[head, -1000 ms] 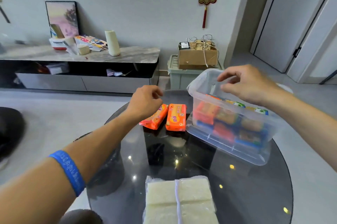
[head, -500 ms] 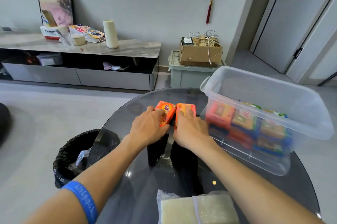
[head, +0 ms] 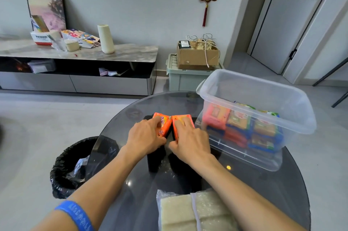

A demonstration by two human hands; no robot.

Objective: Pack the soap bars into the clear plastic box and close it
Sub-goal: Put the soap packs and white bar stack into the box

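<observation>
Two orange soap bars lie side by side on the dark round glass table (head: 282, 189). My left hand (head: 145, 139) grips the left orange bar (head: 163, 123), tilting its near edge up. My right hand (head: 190, 142) grips the right orange bar (head: 180, 120) with the fingers over its top. To the right stands the clear plastic box (head: 263, 87), open and without a lid, holding several wrapped soap bars (head: 239, 123) in orange, red and blue. No lid is in view.
A clear bag with pale white blocks (head: 186, 212) lies at the table's near edge. A black-lined waste bin (head: 66, 166) stands on the floor left of the table. Behind are a low cabinet (head: 79, 72) and a cardboard carton (head: 197, 55) on a green crate.
My right hand left the box rim and came down onto the right orange bar. My left hand closed over the left bar. The two bars now touch at their far ends.
</observation>
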